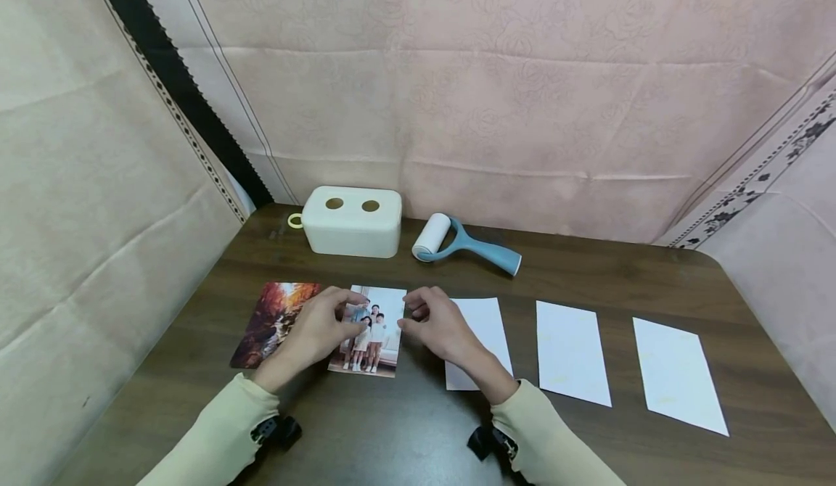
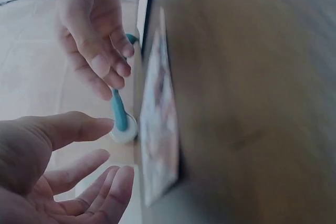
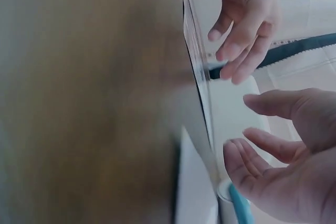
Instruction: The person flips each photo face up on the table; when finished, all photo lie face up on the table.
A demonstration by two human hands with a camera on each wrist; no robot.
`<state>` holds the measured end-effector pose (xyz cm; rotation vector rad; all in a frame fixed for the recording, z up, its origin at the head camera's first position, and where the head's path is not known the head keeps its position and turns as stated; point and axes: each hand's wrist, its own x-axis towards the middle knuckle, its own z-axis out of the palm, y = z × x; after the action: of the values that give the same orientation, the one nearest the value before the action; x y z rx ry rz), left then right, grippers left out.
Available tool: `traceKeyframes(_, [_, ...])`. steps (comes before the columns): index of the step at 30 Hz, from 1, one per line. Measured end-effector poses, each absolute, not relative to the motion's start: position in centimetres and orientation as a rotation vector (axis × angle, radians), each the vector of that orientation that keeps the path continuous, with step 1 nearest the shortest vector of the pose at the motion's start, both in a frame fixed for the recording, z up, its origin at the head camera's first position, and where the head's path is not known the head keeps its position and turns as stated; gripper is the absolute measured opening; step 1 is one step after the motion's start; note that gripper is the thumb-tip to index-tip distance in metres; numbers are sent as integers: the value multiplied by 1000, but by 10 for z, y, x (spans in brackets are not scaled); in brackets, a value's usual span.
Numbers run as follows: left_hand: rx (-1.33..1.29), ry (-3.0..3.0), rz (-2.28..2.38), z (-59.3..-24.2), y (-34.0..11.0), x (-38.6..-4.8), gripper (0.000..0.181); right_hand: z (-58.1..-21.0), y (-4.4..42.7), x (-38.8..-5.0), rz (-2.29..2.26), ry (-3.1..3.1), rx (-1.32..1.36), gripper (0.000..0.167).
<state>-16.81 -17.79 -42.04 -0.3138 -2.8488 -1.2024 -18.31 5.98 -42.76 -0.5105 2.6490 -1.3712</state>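
Observation:
A family photo [image 1: 375, 337] lies face up on the wooden table, and in the left wrist view the photo [image 2: 159, 124] appears edge-on. Over its left side is my left hand [image 1: 320, 330], fingers apart and relaxed, holding nothing. My right hand [image 1: 444, 330] hovers at its right edge with fingers loosely bent and nothing between them. Both wrist views show gaps between thumb and fingers of the left hand [image 2: 68, 166] and the right hand [image 3: 289, 150]. A reddish autumn picture [image 1: 261, 326] lies partly under my left forearm. A white card [image 1: 480, 326] sits beside my right wrist.
Two more white cards, a middle one [image 1: 572, 352] and a far-right one [image 1: 679, 373], lie to the right. Behind the hands stand a white box [image 1: 353, 223] with two round holes and a blue-handled lint roller [image 1: 480, 246]. Patterned cloth [image 1: 490, 109] hangs behind the table.

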Motion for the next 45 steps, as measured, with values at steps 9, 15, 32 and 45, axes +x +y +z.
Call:
traceKeyframes(9, [-476, -2788, -1278, -413, -150, -168, 36, -415, 91, -185, -1390, 2707, -413, 37])
traceKeyframes(15, [-533, -2794, -1308, -415, -131, -167, 38, -414, 116, -184, -1355, 2738, -369, 38])
traceKeyframes(32, [-776, -2825, -1420, -427, -88, -167, 45, -416, 183, -175, -1239, 2829, -357, 41])
traceKeyframes(45, [-937, -2847, -1351, -430, -65, -169, 53, -425, 216, -177, -1278, 2800, -429, 32])
